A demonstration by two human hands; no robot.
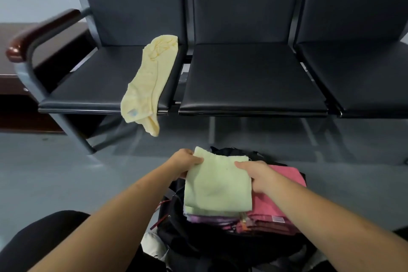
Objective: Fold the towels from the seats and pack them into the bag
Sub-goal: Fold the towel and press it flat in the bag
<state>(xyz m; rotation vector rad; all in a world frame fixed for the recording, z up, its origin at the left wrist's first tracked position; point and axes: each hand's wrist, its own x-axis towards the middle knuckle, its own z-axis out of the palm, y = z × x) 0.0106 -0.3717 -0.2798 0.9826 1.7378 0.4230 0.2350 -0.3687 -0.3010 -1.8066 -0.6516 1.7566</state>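
dim, even light | soft focus | wide-angle bending at edges

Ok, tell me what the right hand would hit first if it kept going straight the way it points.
The right hand points across the pale green towel it holds, toward the left hand gripping the opposite edge. That hand would likely come first, though depth is hard to judge.
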